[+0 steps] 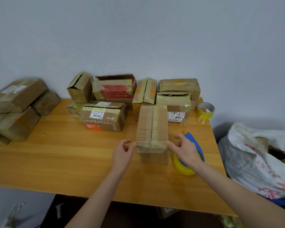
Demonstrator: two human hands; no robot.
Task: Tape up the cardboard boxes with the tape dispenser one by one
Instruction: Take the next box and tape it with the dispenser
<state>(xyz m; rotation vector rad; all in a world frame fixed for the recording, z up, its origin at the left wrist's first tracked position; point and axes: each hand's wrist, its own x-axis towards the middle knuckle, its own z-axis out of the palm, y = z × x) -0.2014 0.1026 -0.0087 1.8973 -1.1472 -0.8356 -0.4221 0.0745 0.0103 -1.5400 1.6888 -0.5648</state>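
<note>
A small cardboard box (152,127) with yellowish tape along its top seam stands mid-table, its near end raised toward me. My left hand (123,151) is at its near left corner, fingers curled and apart, holding nothing. My right hand (185,149) reaches its near right corner with fingers spread, fingertips touching or almost touching the box. Under and behind my right hand lies the blue tape dispenser (195,142) with its yellow tape roll (183,167) on the table.
Several taped and open boxes (105,115) crowd the back of the wooden table (64,153). A pile of boxes (18,96) sits at the left edge. A spare tape roll (206,110) is at the back right. A white sack (260,160) stands right of the table.
</note>
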